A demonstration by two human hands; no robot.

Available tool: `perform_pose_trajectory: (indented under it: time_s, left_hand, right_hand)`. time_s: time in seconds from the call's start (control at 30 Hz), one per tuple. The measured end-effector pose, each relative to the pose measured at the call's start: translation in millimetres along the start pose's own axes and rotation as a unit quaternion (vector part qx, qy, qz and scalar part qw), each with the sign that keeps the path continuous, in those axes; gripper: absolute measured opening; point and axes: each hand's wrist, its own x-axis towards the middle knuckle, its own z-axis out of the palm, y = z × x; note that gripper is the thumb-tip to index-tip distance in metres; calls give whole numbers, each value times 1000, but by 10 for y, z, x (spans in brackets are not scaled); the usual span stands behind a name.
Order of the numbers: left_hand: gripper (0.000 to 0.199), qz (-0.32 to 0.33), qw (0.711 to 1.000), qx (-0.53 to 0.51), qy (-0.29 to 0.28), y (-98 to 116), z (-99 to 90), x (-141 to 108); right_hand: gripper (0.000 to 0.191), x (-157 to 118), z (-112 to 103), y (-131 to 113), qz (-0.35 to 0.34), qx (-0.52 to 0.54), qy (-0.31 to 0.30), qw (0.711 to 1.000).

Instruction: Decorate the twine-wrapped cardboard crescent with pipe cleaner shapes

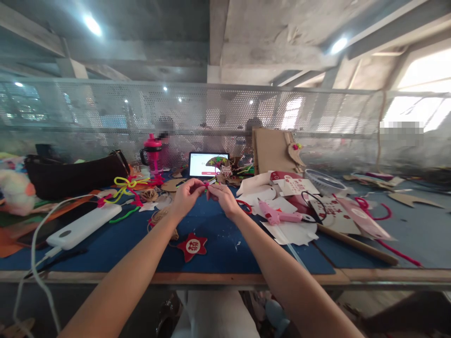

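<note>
My left hand [188, 196] and my right hand [224, 197] meet over the middle of the blue mat, fingertips pinched together. Between them is a small bright pink piece [206, 185], much the colour of the pipe cleaners nearby; the fingers hide most of it. On the mat below my left hand lies a red star [192, 247] with a round white label bearing characters. Brown twine [160, 218] sits partly behind my left wrist. A pink glue gun [280, 214] rests on white paper scraps to the right of my right hand.
A white power bank [84, 226] with a cable lies at left, near yellow pipe cleaners [127, 184] and a black bag [72, 174]. A pink tumbler [153, 156] and a lit tablet [200, 164] stand at the back. A wooden stick [357, 244] lies at right, below cardboard [271, 151].
</note>
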Motion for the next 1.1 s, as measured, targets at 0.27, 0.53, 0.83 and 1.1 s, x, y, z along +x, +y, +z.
perform_pose_trajectory:
  time_s: [0.27,0.53,0.83,1.1]
  left_hand:
    - [20,-13,996,-84,-23,44,32,-28]
    - [19,-4,998,-56,13,22,34,-9]
    - [22,5,998,-41,40,12,5,-5]
    - [24,12,999,-19,23,28,-3,-12]
  right_hand:
    - [28,29,25,-11,197,318,-109,921]
    - [14,2,48,46,-56,11,129,990]
    - [23,-79,27,24,-190,-287,159,925]
    - [25,-73,-11,38,-175,-334,140,916]
